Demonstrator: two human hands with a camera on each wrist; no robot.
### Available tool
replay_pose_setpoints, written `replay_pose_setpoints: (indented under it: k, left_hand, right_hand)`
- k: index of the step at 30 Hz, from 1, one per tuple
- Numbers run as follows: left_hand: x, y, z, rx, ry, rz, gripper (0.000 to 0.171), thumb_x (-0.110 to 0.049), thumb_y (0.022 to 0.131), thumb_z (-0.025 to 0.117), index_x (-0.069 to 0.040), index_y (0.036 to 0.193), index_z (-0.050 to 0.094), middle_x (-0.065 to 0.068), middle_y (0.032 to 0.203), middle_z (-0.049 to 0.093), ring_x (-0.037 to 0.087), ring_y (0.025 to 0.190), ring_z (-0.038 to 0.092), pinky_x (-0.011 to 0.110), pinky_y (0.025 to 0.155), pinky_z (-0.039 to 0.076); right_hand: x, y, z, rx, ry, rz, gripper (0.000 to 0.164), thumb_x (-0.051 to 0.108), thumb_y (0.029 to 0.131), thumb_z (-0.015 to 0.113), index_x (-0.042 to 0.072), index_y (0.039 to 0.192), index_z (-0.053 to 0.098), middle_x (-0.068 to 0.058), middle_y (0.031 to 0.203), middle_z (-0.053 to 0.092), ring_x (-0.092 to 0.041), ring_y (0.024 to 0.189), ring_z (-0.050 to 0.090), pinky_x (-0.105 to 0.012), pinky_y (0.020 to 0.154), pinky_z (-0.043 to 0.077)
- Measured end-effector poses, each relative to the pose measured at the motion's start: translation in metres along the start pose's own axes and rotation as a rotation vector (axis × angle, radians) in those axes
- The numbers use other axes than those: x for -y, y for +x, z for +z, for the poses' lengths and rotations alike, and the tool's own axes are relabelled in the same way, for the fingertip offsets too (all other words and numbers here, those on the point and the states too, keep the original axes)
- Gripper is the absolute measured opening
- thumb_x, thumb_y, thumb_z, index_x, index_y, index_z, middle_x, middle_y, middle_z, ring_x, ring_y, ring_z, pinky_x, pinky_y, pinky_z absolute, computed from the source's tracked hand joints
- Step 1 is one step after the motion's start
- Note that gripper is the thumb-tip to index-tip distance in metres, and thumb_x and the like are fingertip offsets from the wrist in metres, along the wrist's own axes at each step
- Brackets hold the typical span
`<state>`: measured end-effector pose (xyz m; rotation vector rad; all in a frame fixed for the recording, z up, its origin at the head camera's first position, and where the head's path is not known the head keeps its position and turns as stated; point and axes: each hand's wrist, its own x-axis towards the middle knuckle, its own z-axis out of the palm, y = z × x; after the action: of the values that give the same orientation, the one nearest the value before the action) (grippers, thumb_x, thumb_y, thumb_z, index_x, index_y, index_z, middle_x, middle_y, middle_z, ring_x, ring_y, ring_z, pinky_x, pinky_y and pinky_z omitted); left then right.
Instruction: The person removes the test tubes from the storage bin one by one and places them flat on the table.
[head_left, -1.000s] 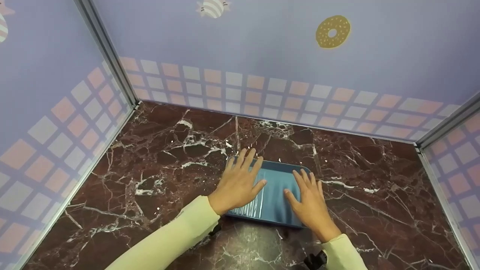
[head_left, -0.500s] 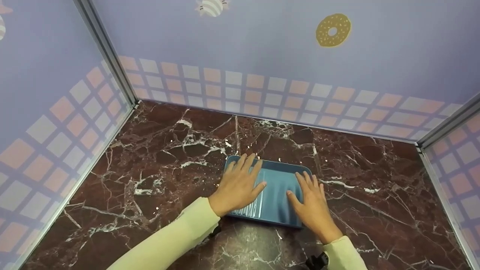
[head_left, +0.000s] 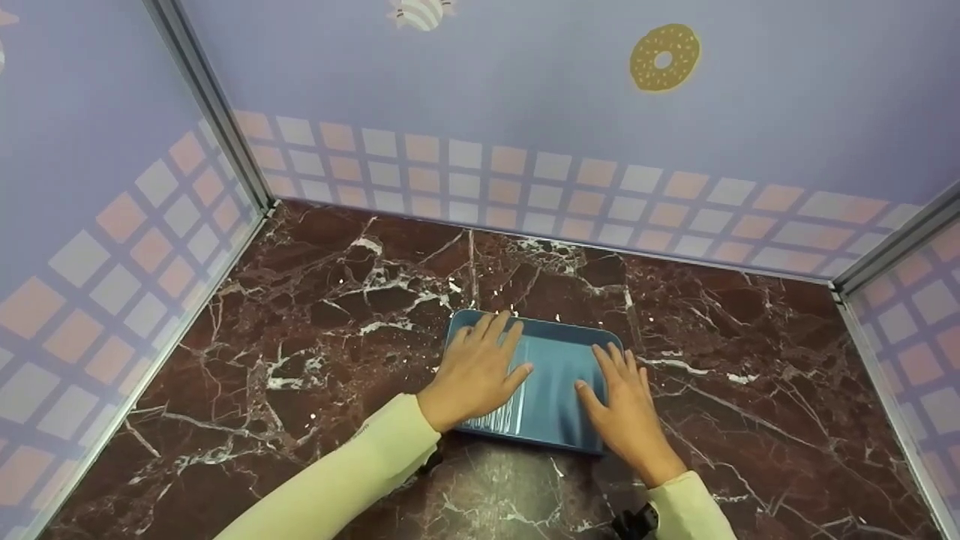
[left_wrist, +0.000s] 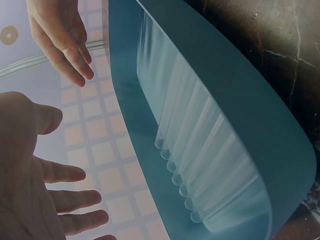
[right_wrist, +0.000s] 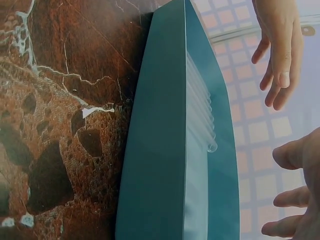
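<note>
A blue-teal rectangular tray [head_left: 559, 397] lies on the marbled surface. Clear glass-like test tubes [left_wrist: 192, 155], several side by side, lie in its left part; the right wrist view also catches their rounded ends [right_wrist: 212, 145]. Above the tray's left side, my left hand [head_left: 474, 375] is held with fingers spread, partly covering the tubes in the head view. Over the right edge hovers my right hand [head_left: 626, 412], fingers extended and thumb apart. Both wrist views show a gap between the hands and the tray, and neither hand holds anything.
Small white flecks [head_left: 454, 286] dot the dark red marbled surface [head_left: 360, 315] behind and left of the tray. Purple panels with pink and white squares [head_left: 465, 154] enclose the back and sides, joined by metal corner posts [head_left: 217, 105].
The left hand's fingertips have drawn back slightly toward the person. My right hand has shifted a little to the right. The tray and tubes stay in place.
</note>
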<state>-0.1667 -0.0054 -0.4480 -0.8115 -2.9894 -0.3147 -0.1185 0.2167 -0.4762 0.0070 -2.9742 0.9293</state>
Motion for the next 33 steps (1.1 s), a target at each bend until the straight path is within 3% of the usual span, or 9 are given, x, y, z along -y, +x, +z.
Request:
replay_pose_setpoints:
  k: [25, 33]
  left_hand:
    - [-0.002, -0.001, 0.007, -0.042, 0.044, 0.034, 0.058, -0.053, 0.098, 0.040, -0.011, 0.137, 0.049, 0.010, 0.132, 0.057, 0.028, 0.120, 0.055, 0.049, 0.096, 0.042]
    - [-0.003, -0.004, 0.009, -0.022, 0.055, 0.033, 0.056, -0.051, 0.097, 0.045, -0.010, 0.135, 0.051, 0.011, 0.125, 0.063, 0.028, 0.114, 0.061, 0.047, 0.095, 0.042]
  right_hand:
    - [-0.010, -0.003, 0.003, -0.056, -0.002, -0.004, 0.060, 0.027, 0.095, 0.059, 0.004, 0.146, 0.038, -0.026, 0.155, 0.027, -0.047, 0.146, 0.013, -0.062, 0.116, 0.006]
    - [-0.015, -0.006, 0.005, -0.081, -0.013, 0.004, 0.059, 0.026, 0.095, 0.059, 0.004, 0.145, 0.039, -0.027, 0.153, 0.029, -0.046, 0.145, 0.017, -0.063, 0.115, 0.009]
